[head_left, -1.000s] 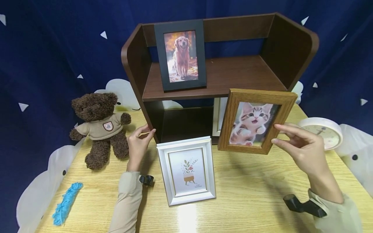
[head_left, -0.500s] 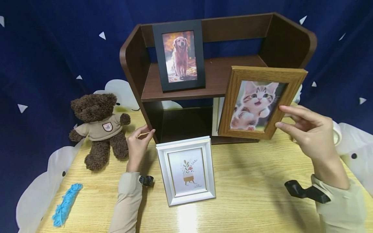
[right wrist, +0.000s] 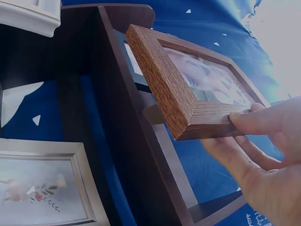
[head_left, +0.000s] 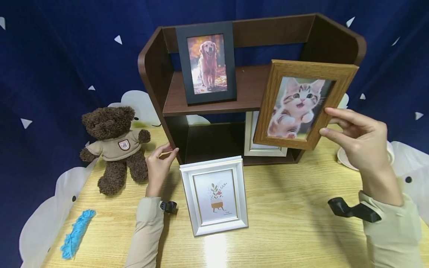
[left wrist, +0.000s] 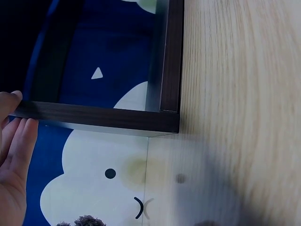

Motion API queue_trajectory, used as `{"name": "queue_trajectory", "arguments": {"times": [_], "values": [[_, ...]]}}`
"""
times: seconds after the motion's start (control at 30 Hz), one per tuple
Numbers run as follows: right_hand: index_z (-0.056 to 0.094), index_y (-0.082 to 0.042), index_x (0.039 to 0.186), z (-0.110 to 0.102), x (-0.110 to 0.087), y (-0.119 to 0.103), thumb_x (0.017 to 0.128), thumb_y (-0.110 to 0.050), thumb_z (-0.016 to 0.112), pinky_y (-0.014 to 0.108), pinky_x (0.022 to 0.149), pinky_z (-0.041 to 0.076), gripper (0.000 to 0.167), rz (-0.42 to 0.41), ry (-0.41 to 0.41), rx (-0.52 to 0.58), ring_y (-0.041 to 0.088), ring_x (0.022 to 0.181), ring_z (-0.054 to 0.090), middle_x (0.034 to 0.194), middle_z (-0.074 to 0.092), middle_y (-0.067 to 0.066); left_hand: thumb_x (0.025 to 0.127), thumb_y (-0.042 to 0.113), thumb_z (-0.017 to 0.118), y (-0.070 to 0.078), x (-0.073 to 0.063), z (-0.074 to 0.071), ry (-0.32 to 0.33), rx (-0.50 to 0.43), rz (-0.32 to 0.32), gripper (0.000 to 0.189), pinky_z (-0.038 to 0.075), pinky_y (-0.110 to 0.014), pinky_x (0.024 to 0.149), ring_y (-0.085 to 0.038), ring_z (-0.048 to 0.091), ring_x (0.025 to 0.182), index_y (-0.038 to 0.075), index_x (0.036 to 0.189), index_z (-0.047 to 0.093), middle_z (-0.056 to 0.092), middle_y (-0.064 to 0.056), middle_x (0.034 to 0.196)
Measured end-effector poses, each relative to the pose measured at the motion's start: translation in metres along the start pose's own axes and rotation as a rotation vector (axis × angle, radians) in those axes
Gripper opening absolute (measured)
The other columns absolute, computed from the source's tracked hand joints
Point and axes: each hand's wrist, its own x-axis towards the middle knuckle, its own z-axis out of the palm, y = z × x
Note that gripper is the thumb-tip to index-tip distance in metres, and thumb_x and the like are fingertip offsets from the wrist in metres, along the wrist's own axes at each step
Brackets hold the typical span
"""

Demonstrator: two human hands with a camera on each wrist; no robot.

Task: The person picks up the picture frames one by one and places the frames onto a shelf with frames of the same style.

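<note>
- We take the white frame (head_left: 216, 197), on the table (head_left: 275, 223), as the middle of our clock face in the head view.
- Between one and two o'clock we see the brown kitten frame (head_left: 303, 104), raised before the right half of the shelf (head_left: 249, 83); we cannot tell whether they touch.
- At two o'clock our right hand (head_left: 366, 139) pinches that frame's right edge, thumb in front, fingers reaching behind.
- At ten o'clock, just beside the white frame, our left hand (head_left: 159, 167) pinches the front edge of the shelf's left side panel between thumb and fingertips.
- At twelve o'clock the black dog frame (head_left: 207, 65) stands on the upper board.
- Near one o'clock a cream frame (head_left: 248, 139) sits in the lower compartment, partly hidden by the kitten frame.
- Farther out at ten o'clock sits a teddy bear (head_left: 115, 149); between eight and nine lies blue yarn (head_left: 78, 234).
</note>
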Motion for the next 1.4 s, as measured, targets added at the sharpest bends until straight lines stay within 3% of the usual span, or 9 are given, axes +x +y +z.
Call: {"name": "queue_trajectory", "arguments": {"times": [0.43,0.57,0.67,0.77,0.93,1.13,1.4], "values": [[0.058,0.025,0.104,0.004,0.016,-0.008,0.065,0.024,0.072,0.015,0.07,0.056,0.042,-0.012,0.026,0.017,0.017,0.079,0.065,0.098,0.069,0.016,0.077,-0.011,0.072,0.003,0.0,0.0,-0.003,0.002,-0.016,0.024,0.053,-0.008,0.07,-0.043,0.067,0.076,-0.016,0.099,0.066,0.067,-0.03,0.086],[0.06,0.023,0.105,0.005,0.023,-0.01,0.066,0.029,0.068,0.015,0.07,0.056,0.04,0.007,0.033,0.013,0.017,0.078,0.064,0.098,0.07,0.015,0.077,-0.01,0.073,0.003,0.0,-0.001,-0.002,0.015,-0.006,0.024,0.06,-0.027,0.07,-0.042,0.067,0.076,-0.016,0.099,0.066,0.068,-0.03,0.086],[0.062,0.021,0.105,0.007,0.03,-0.012,0.068,0.025,0.07,0.014,0.069,0.056,0.039,0.008,0.034,-0.048,0.015,0.08,0.065,0.099,0.071,0.013,0.077,-0.01,0.073,0.003,0.0,-0.001,-0.004,0.009,0.001,0.024,0.059,-0.046,0.069,-0.042,0.067,0.076,-0.016,0.099,0.066,0.067,-0.031,0.086],[0.062,0.021,0.105,0.008,0.038,-0.011,0.068,0.029,0.065,0.014,0.068,0.055,0.038,0.006,0.039,-0.074,0.015,0.08,0.066,0.098,0.071,0.012,0.077,-0.011,0.072,0.003,0.0,-0.001,-0.005,-0.001,0.0,0.024,0.057,-0.052,0.069,-0.043,0.066,0.076,-0.017,0.099,0.066,0.067,-0.031,0.086],[0.062,0.02,0.105,0.006,0.048,-0.008,0.067,0.038,0.052,0.013,0.061,0.053,0.044,0.042,0.047,-0.041,0.015,0.078,0.066,0.096,0.071,0.012,0.076,-0.011,0.072,0.003,0.001,0.0,-0.003,0.005,-0.005,0.024,0.057,-0.052,0.069,-0.043,0.066,0.076,-0.017,0.098,0.066,0.067,-0.031,0.086],[0.063,0.019,0.106,0.005,0.057,-0.001,0.068,0.038,0.05,0.015,0.063,0.055,0.045,0.075,0.033,0.012,0.016,0.076,0.066,0.092,0.071,0.012,0.077,-0.01,0.073,0.003,0.001,-0.001,-0.008,0.017,0.001,0.024,0.058,-0.048,0.069,-0.042,0.067,0.076,-0.017,0.098,0.066,0.067,-0.031,0.086],[0.062,0.015,0.113,0.002,0.072,0.002,0.073,0.033,0.054,0.016,0.068,0.058,0.045,0.142,-0.014,-0.006,0.015,0.078,0.066,0.089,0.071,0.01,0.076,-0.009,0.073,0.005,0.0,-0.001,-0.004,0.049,0.001,0.024,0.059,-0.025,0.068,-0.041,0.067,0.073,-0.015,0.098,0.067,0.068,-0.028,0.084]]}}
